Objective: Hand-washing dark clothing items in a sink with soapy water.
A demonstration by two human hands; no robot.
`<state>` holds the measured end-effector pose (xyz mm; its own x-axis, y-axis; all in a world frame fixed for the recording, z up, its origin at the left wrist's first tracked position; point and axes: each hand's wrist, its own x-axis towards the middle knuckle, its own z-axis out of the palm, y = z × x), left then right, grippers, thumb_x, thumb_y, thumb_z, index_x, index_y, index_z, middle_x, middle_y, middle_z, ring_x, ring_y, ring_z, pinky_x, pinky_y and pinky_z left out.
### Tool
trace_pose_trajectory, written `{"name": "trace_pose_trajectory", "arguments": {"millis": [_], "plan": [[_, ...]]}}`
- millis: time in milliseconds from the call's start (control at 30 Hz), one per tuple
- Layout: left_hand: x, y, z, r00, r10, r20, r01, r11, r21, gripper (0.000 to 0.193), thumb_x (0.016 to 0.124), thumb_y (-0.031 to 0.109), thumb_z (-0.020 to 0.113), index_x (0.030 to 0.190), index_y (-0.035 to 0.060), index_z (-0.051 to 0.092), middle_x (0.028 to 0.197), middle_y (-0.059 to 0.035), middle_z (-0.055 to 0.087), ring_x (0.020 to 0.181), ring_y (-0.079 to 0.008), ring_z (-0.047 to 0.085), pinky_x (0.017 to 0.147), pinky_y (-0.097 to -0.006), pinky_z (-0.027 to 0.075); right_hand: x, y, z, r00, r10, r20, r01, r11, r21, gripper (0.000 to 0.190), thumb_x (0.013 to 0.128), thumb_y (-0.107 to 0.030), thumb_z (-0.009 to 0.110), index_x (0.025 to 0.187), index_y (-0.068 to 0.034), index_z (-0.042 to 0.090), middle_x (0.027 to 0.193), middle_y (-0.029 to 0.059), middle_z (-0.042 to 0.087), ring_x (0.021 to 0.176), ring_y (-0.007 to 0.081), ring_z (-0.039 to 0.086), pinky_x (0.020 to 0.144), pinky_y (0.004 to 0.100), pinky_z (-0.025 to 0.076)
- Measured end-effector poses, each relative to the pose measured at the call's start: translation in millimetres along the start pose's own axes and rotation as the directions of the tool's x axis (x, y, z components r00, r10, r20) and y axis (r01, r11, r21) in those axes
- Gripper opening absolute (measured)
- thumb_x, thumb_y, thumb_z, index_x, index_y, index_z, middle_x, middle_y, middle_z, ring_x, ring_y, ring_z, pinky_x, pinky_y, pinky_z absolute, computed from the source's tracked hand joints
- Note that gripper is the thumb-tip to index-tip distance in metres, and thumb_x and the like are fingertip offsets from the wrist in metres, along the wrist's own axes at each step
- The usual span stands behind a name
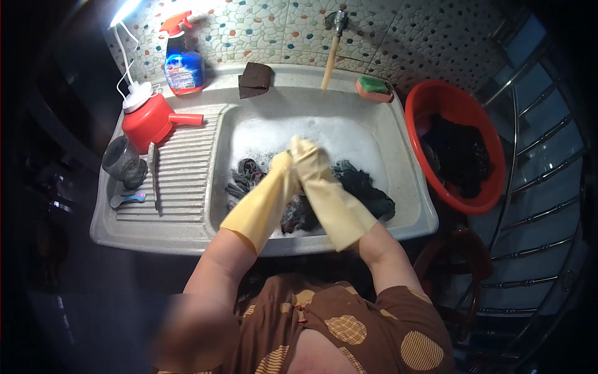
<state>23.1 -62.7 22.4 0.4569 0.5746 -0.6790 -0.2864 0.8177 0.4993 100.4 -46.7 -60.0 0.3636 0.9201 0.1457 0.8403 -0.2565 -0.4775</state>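
My left hand and my right hand, both in pale yellow rubber gloves, are pressed together above the basin of a grey laundry sink. Their fingers look curled in, the right hand slightly blurred. Whether any cloth is between them is hidden. White suds cover the water beyond my hands. Wet dark clothing lies around them: a bunched piece on the left, a black piece on the right, and a dark piece below, between my forearms.
Left, a ridged washboard bears an upturned red dipper, a jar and a scoop. Along the back are a spray bottle, brown cloth, tap hose and green soap. Right, a red tub holds dark clothes.
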Motion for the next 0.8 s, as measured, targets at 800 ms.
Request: {"name": "trace_pose_trajectory", "arguments": {"millis": [800], "plan": [[99.7,7.4,-67.2,0.981,0.169,0.099,-0.159,0.982,-0.099,0.035,0.096,0.030,0.053,0.109,-0.0018,0.058,0.093,-0.0144,0.067,0.078,-0.0249,0.065,0.072,-0.0344,0.054,16.2,18.0,-18.0,0.989,0.135,0.060,-0.145,0.822,0.551,0.046,0.100,-0.041,0.043,0.092,-0.003,0.067,0.083,0.0120,0.068,0.074,0.0225,0.062,0.068,0.0363,0.049]]}}
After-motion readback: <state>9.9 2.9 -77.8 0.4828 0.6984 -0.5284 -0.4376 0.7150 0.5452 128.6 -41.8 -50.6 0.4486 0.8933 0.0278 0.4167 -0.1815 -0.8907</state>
